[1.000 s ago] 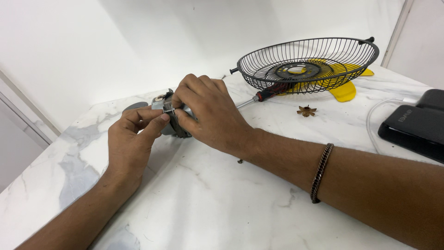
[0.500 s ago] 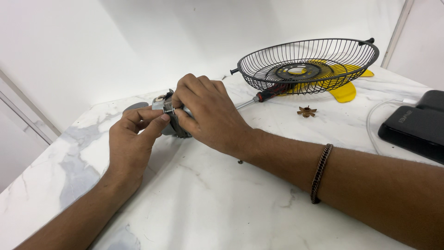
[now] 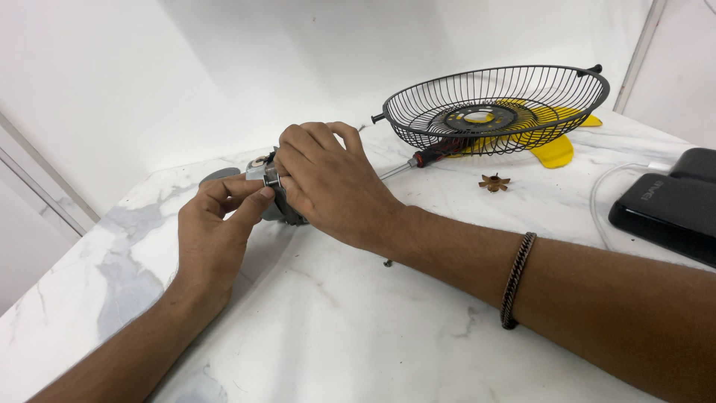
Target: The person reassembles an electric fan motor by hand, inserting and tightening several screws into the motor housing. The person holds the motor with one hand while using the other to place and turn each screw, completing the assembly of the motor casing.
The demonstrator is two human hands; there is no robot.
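A small grey fan motor (image 3: 273, 195) rests on the white marble table (image 3: 358, 328), left of middle. My right hand (image 3: 328, 183) wraps over the motor's top and right side and hides most of it. My left hand (image 3: 216, 224) pinches a small metal part (image 3: 257, 173) at the motor's left end between thumb and fingers. A dark braided bracelet (image 3: 516, 280) circles my right forearm.
A black wire fan guard (image 3: 496, 108) lies dish-up at the back right, over a yellow fan blade (image 3: 553, 149). A red-handled screwdriver (image 3: 429, 158) lies beside it. A small brown star-shaped part (image 3: 494, 181), a loose screw (image 3: 387, 262), a black device (image 3: 671, 205) and a clear tube (image 3: 608, 183) are at right.
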